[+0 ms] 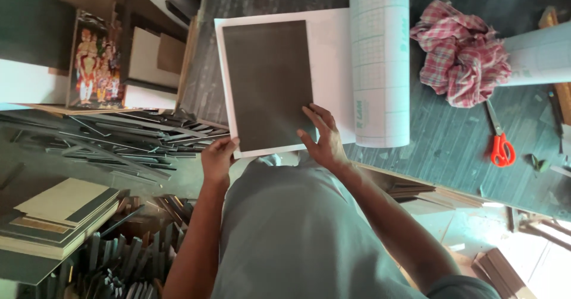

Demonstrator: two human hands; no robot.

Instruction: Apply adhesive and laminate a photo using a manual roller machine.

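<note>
One dark board (267,85) is lying on one white sheet (327,49), long axis running away from the person. Left hand (217,158) is gripping the sheet's corner; right hand (324,141) is pressing flat, open, on the board.

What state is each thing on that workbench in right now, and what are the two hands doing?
Dark board: flat on the white sheet.
White sheet: unrolled, corner overhanging the bench edge.
Film roll: partly unrolled.
Checked cloth: crumpled.
Scissors: closed, lying flat.
Left hand: gripping the sheet's corner.
Right hand: pressing on the board.
</note>
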